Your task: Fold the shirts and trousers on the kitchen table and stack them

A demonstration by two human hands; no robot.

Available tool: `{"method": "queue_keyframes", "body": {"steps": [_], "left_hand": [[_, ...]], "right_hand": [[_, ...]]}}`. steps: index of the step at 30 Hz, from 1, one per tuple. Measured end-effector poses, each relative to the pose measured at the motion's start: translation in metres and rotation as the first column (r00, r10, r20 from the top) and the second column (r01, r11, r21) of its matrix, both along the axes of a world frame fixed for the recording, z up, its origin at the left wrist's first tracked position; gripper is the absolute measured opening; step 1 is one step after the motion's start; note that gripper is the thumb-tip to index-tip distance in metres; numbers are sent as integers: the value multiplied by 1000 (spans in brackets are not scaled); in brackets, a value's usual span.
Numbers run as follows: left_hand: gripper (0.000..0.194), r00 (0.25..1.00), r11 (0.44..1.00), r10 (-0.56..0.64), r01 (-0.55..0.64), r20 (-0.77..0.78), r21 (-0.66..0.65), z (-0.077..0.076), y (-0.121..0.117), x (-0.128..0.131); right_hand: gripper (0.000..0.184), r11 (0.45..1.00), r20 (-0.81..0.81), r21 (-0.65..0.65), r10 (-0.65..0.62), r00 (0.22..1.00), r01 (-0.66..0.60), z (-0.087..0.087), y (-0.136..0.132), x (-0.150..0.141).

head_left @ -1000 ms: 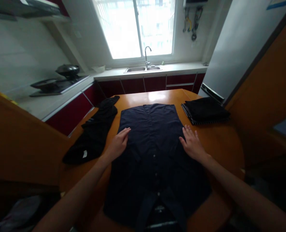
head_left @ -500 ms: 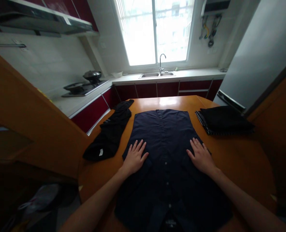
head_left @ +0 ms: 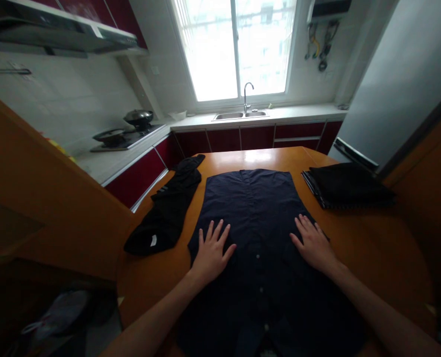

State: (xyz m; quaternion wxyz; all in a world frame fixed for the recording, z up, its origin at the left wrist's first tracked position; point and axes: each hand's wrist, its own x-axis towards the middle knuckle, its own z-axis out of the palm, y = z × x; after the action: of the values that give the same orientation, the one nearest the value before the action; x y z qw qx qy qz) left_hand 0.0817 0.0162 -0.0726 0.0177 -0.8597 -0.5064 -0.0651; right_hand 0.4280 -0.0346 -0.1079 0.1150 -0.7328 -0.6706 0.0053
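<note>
A dark navy button-up shirt [head_left: 253, 213] lies spread flat on the wooden table [head_left: 223, 159], its buttons running down the middle and its collar at the near edge, partly cut off by the frame. My left hand [head_left: 212, 254] rests on the shirt's left side, fingers spread. On the right side edge lies my right hand [head_left: 313, 245], palm down with its fingers apart. Neither hand grips the cloth. Both sleeves are hard to make out in the dark fabric.
To the left lies a loose black garment [head_left: 168, 213] with a white tag. A stack of folded dark clothes [head_left: 348, 186] sits at the right. Beyond the table are a counter with a sink [head_left: 229, 116], a stove with a wok [head_left: 138, 117], and a refrigerator [head_left: 387, 84].
My left hand has slid slightly right and its fingers have spread wider on the shirt. My right hand has barely moved. The view has shifted a little.
</note>
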Motion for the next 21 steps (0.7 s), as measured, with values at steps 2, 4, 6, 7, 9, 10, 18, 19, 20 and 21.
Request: {"method": "queue_keyframes", "body": {"steps": [2,4,6,7,9,10,18,19,20,21], "left_hand": [[63,999,998,49,-50,-13,-37,-2,-2,1],[64,997,994,77,-79,-29,-77,-5,-2,2],[65,996,992,83,-87,-43,-95,-7,-1,2],[65,995,992,84,-88,-48,-95,-8,-1,2],[65,995,992,85,-89,-52,-90,-8,-1,1],[65,995,992,84,-89,-52,-89,-8,-1,2],[68,995,996,77,-74,-64,58,4,-14,6],[69,995,996,81,-78,-62,41,3,-16,7],[70,995,996,84,-84,-60,8,2,-17,7],[70,995,996,85,-87,-58,-31,1,-17,7]], "right_hand": [[67,1000,3,2,-1,1000,1,0,0,0],[67,1000,15,0,2,1000,-2,1,0,0],[68,1000,24,-2,6,1000,-6,1,0,0],[68,1000,26,-3,6,1000,-6,1,0,0],[68,1000,26,-7,5,1000,-5,1,0,0],[68,1000,26,-9,6,1000,-6,1,0,0],[65,997,9,79,-1,1000,1,7,-4,-2],[65,993,27,115,-4,1000,1,9,-6,-3],[65,989,47,147,-10,999,3,11,-7,-5],[66,987,64,162,-14,998,3,12,-9,-7]]}}
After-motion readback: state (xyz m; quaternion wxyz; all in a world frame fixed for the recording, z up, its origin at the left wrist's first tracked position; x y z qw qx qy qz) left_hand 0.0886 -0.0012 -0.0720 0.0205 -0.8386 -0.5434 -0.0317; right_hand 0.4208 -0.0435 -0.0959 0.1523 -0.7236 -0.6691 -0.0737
